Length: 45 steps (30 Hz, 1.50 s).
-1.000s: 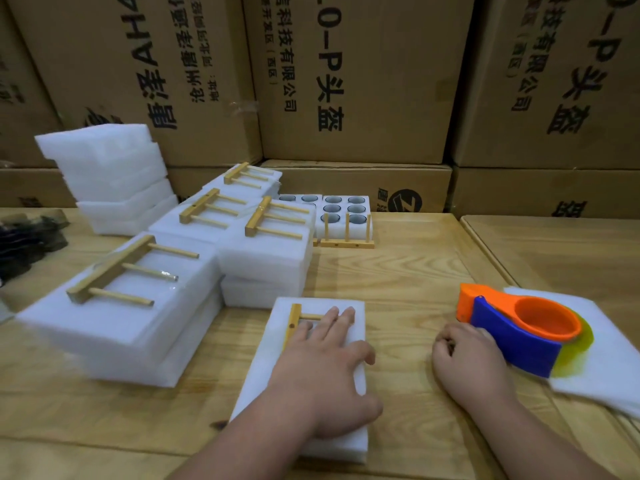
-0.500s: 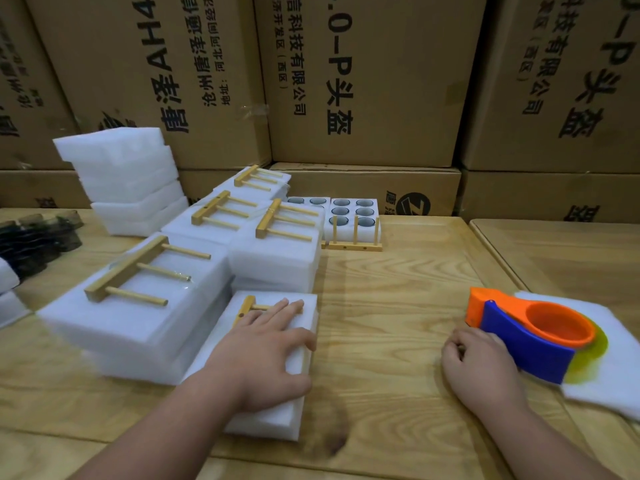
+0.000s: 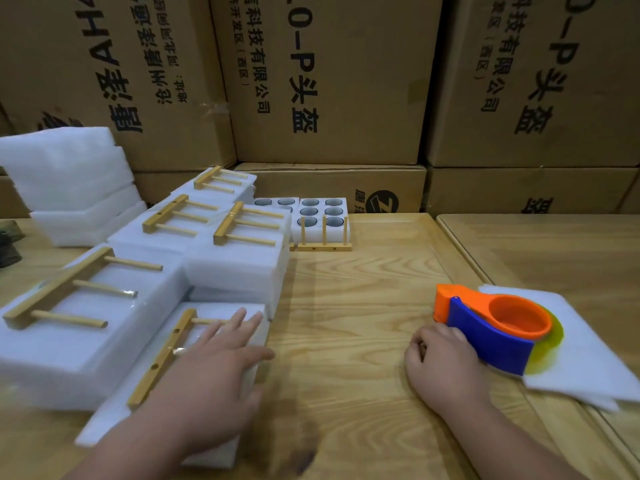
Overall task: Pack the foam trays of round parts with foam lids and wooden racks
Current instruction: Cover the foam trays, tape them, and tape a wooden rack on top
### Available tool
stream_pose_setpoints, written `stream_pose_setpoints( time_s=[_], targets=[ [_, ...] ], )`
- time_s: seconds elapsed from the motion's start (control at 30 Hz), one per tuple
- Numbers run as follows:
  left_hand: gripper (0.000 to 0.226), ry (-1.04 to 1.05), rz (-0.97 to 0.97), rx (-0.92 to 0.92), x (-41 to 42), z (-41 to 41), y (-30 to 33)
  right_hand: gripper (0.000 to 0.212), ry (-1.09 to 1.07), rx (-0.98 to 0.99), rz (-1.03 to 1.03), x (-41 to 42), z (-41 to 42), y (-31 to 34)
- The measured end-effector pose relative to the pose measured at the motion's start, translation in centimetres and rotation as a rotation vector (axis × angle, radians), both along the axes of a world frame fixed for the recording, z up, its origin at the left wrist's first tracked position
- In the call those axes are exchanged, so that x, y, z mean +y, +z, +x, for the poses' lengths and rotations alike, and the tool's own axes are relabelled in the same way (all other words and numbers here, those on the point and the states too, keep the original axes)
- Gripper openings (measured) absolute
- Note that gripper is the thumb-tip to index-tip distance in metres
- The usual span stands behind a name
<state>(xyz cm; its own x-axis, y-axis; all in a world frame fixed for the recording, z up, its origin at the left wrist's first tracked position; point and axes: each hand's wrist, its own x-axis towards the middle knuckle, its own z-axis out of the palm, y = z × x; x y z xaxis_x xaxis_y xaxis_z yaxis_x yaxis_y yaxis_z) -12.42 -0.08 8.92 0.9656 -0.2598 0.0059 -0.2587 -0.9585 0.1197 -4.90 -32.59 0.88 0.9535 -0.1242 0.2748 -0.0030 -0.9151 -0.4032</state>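
left grip (image 3: 221, 372) flat on packed tray (image 3: 249, 341), open tray (image 3: 320, 211) holding round parts (image 3: 309, 212)

We see our left hand (image 3: 221, 372) lying flat, fingers spread, on a foam pack (image 3: 166, 386) whose wooden rack (image 3: 162, 358) sits under and just left of the fingers. Beyond that hand stand more packed foam stacks (image 3: 239, 258). Our right hand (image 3: 446, 362) rests curled on the worktop (image 3: 346, 323), touching the tape dispenser (image 3: 495, 330).
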Motion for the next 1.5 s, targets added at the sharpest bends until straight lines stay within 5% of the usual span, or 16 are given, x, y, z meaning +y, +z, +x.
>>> stream_pose_setpoints(
  time_s=[0.2,0.6,0.93,1.37,1.5],
  targets=[
    [0.073,-0.229,-0.210,0.195,-8.5,0.2,-3.6,0.010,-0.021,0.036,-0.068,0.1,0.1,0.0],
    [0.075,0.095,-0.152,0.028,-11.4,8.6,-9.0,0.058,0.200,0.115,-0.203,1.2,2.8,-0.5],
    [0.072,0.282,-0.163,0.015,-12.5,14.8,-9.3,0.064,0.240,0.178,-0.183,5.6,12.4,-0.1],
    [0.079,0.308,-0.143,0.004,-13.0,17.1,-9.4,0.104,0.082,0.032,0.151,8.7,27.3,0.0],
    [0.069,0.320,-0.126,-0.009,-13.1,17.0,-8.1,0.096,0.177,-0.018,0.217,9.2,30.6,0.0]
  ],
)
